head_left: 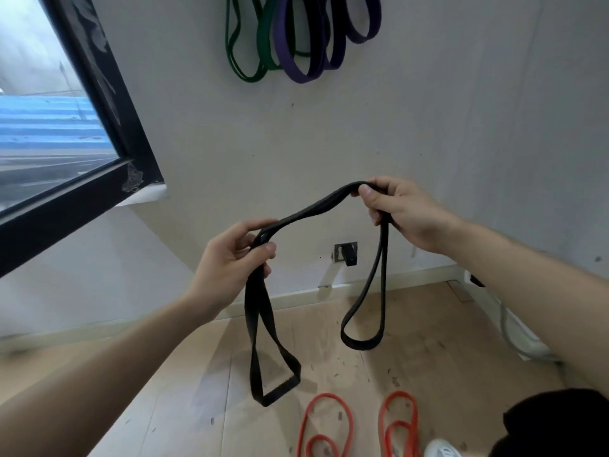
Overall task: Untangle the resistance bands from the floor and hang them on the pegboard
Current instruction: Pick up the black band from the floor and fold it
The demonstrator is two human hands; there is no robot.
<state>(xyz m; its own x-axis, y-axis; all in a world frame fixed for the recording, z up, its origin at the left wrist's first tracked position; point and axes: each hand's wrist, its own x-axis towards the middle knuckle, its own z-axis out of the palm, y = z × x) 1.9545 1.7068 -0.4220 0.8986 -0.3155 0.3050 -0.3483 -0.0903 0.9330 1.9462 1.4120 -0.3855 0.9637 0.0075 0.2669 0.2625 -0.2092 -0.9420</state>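
I hold a black resistance band [316, 206] in the air in front of the wall. My left hand [230, 258] pinches it on the left, and a twisted loop hangs down from that hand. My right hand [402, 212] grips it higher on the right, with a second loop dangling below. Red bands [329, 423] lie coiled on the wooden floor beneath. Green bands [247, 44] and purple bands [313, 47] hang on the wall at the top; their pegs are out of frame.
A black-framed window [99, 127] fills the left. A wall socket [346, 253] sits low on the wall. A grey cable [514, 338] runs along the floor at right. A white shoe [441, 451] and dark clothing [560, 423] show at bottom right.
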